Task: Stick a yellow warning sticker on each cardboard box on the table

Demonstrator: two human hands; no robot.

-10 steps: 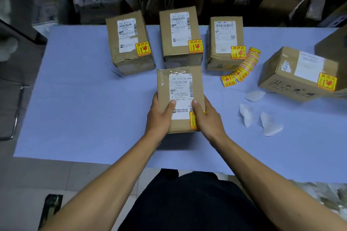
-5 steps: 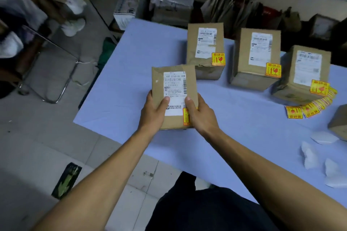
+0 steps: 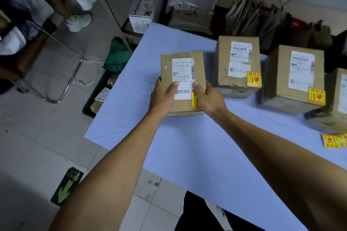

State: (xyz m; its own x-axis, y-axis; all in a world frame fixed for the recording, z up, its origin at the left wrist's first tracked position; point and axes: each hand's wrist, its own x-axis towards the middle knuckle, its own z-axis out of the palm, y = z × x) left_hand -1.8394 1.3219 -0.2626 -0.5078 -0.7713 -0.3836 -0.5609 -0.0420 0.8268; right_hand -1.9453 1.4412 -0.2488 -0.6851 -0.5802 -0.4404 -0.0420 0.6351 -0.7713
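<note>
Currently you are gripping the stickered cardboard box [image 3: 181, 82] with left hand [image 3: 163, 97] and right hand [image 3: 208, 98], at the table's [image 3: 187, 155] ten o'clock corner; releasing there risks it tipping off the edge.

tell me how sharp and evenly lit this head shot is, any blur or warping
Head view: the held box and both hands, left and right, are fairly sharp, its label partly legible; the far row box and its yellow sticker look softer; the top left corner is smeared; light is dim and flat, dark along the back; the table edge slants from wide-angle warping.
</note>
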